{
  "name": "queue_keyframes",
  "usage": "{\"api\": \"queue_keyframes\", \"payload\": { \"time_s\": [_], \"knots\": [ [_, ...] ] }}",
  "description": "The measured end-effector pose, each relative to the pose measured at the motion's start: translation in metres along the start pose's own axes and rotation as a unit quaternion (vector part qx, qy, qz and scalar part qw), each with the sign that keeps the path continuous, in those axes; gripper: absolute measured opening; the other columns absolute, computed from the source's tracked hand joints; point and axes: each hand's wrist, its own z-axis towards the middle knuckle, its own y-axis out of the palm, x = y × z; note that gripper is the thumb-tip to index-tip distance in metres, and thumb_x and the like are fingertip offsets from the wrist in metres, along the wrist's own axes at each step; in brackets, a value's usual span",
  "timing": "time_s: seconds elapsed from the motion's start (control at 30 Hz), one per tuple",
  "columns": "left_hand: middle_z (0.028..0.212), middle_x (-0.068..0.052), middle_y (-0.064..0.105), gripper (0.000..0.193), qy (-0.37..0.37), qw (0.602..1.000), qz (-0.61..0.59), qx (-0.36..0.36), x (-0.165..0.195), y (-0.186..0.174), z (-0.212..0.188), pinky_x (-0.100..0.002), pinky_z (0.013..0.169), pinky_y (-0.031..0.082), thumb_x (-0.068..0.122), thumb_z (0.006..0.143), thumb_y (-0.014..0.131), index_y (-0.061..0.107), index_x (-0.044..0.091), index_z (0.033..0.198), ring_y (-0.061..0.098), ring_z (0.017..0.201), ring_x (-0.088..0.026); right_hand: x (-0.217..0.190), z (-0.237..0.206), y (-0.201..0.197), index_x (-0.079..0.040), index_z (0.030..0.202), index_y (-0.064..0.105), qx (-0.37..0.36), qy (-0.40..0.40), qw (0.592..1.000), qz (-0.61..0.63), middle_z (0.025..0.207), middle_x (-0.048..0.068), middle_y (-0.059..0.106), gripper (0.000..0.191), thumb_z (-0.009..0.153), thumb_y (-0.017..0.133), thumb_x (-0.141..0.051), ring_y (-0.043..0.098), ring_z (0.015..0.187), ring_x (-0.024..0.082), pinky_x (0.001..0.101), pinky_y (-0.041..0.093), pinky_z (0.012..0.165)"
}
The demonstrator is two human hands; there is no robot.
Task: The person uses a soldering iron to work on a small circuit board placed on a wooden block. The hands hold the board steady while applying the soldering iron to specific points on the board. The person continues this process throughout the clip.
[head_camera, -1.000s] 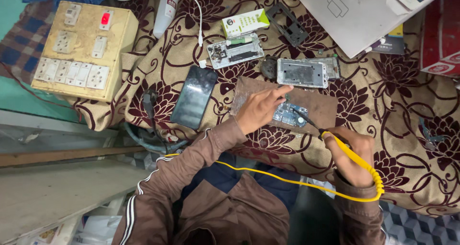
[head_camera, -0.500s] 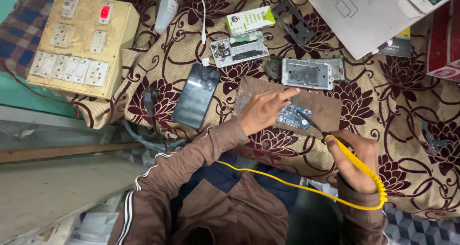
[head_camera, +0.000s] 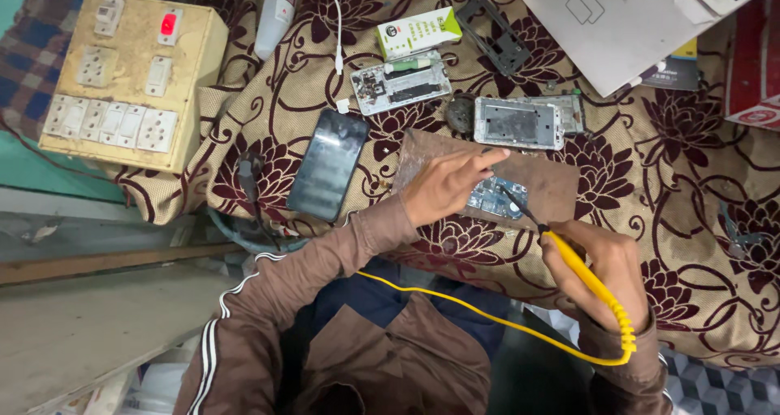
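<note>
- My right hand [head_camera: 605, 273] is closed in a pen grip around the yellow soldering iron [head_camera: 587, 278], its dark tip slanting up toward 10 o'clock and ending at the edge of the small circuit board [head_camera: 496, 197]; I cannot tell whether the tip actually touches it.
- My left hand [head_camera: 445, 183] lies half-curled and flat on the brown work mat [head_camera: 552, 183], fingers stretched toward 2 o'clock, pressing down the near side of the board; it grips nothing, it only pins.
- The board sits on the mat just at 3 o'clock of my left hand and at 10 o'clock of my right, between the two.
- As I judge it, the work is mid-way: the phone is already apart, with the metal frame [head_camera: 518, 123] at 12 o'clock of the board, another opened frame [head_camera: 402, 84] beyond it at 11 o'clock, and the dark screen panel [head_camera: 328, 165] at 9 o'clock of my left hand.
- Left to do, by my reckoning: the soldering on the board itself, and all the putting back together; none of the parts is joined again.
- The iron's yellow cord [head_camera: 479, 313] trails back across my lap toward 8 o'clock.
</note>
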Motion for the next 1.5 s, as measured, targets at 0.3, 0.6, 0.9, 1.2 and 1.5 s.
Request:
{"api": "queue_keyframes", "payload": {
  "time_s": [0.3, 0.6, 0.9, 1.2, 1.5],
  "knots": [
    [0.117, -0.014, 0.071, 0.056, 0.001, 0.999, -0.008, 0.032, 0.005, -0.002, -0.001, -0.041, 0.078, 0.063, -0.005, 0.096, 0.068, 0.045, 0.014, 0.143, 0.074, 0.095, -0.033, -0.013, -0.004, -0.003, 0.006, 0.104, 0.066, 0.048, -0.11, 0.993, 0.018, 0.085, 0.018, 0.069, 0.021, 0.092, 0.068, -0.011, 0.068, 0.069, 0.024, 0.0309, 0.051, 0.064],
    [0.116, -0.016, 0.072, 0.057, -0.014, 0.999, -0.022, 0.036, 0.001, -0.002, -0.003, -0.041, 0.076, 0.062, -0.007, 0.094, 0.069, 0.046, 0.013, 0.143, 0.075, 0.094, -0.034, -0.003, -0.001, 0.0, 0.004, 0.101, 0.072, 0.018, 0.028, 0.999, 0.002, 0.072, 0.019, 0.069, 0.023, 0.085, 0.071, -0.012, 0.069, 0.057, 0.025, 0.0341, 0.05, 0.057],
    [0.12, -0.017, 0.071, 0.057, -0.013, 0.999, -0.037, 0.035, 0.003, -0.003, 0.0, -0.039, 0.078, 0.064, -0.009, 0.094, 0.066, 0.046, 0.013, 0.143, 0.076, 0.097, -0.032, -0.008, -0.004, -0.003, 0.005, 0.103, 0.069, 0.04, -0.052, 0.997, 0.034, 0.08, 0.018, 0.07, 0.021, 0.09, 0.068, -0.011, 0.071, 0.064, 0.024, 0.0316, 0.051, 0.06],
    [0.12, -0.016, 0.072, 0.056, -0.016, 0.999, -0.028, 0.036, 0.004, -0.005, 0.0, -0.04, 0.077, 0.062, -0.006, 0.094, 0.07, 0.047, 0.012, 0.141, 0.075, 0.096, -0.033, -0.008, 0.001, 0.001, 0.003, 0.092, 0.076, 0.061, 0.048, 0.996, -0.042, 0.068, 0.017, 0.068, 0.016, 0.09, 0.073, -0.013, 0.066, 0.053, 0.025, 0.0336, 0.048, 0.053],
    [0.125, -0.015, 0.071, 0.055, -0.006, 0.999, -0.023, 0.049, 0.003, -0.002, 0.0, -0.04, 0.082, 0.064, -0.008, 0.094, 0.067, 0.047, 0.013, 0.141, 0.075, 0.101, -0.033, -0.013, -0.007, -0.001, 0.003, 0.097, 0.073, 0.119, 0.017, 0.993, 0.001, 0.078, 0.014, 0.071, 0.017, 0.093, 0.073, -0.013, 0.07, 0.065, 0.02, 0.0296, 0.051, 0.064]
  ]
}}
